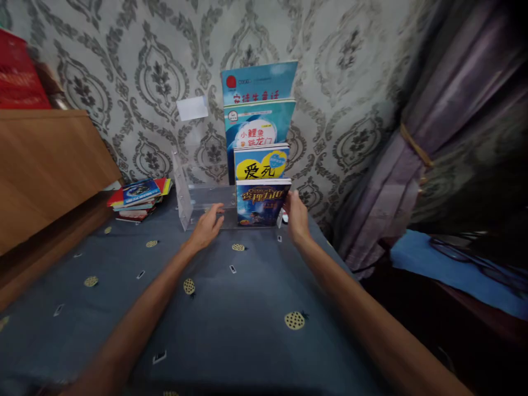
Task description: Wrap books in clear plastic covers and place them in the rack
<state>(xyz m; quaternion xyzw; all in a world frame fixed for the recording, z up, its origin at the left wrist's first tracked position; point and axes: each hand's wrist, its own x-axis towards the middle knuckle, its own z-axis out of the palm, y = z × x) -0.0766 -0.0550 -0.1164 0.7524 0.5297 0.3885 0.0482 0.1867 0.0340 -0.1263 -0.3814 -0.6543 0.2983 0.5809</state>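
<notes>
A clear acrylic tiered rack (185, 190) stands on the bed against the patterned wall. Its right half holds several books in rising rows, the front one a dark blue book (262, 202), a yellow-and-blue one (260, 163) behind it. My left hand (207, 225) rests at the rack's front lower edge, fingers curled against the clear plastic. My right hand (296, 215) is at the rack's right front corner beside the dark blue book, fingers pressed to its side.
A grey-blue bedspread (231, 308) with pineapple prints covers the bed. A stack of books (139, 198) lies at the back left beside a wooden headboard (45, 170). Purple curtain (416, 148) hangs right; a dark surface with blue cloth (437, 264) lies beyond the bed edge.
</notes>
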